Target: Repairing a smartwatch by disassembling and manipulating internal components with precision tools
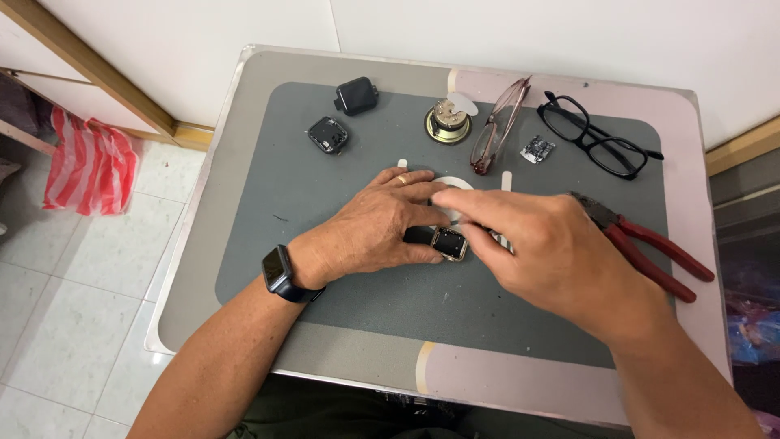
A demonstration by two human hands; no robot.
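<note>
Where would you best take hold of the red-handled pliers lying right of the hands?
Probably by the two red handles of the pliers, coming from the right: they splay toward the mat's right edge and lie bare, while the dark jaws sit tucked against the right hand.

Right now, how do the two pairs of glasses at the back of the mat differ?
The reddish glasses have a thin, translucent frame and lie folded; the black glasses have a thick, opaque frame and lie with their arms open. The reddish pair sits nearer the round metal part. Both rest untouched on the grey mat.
</note>
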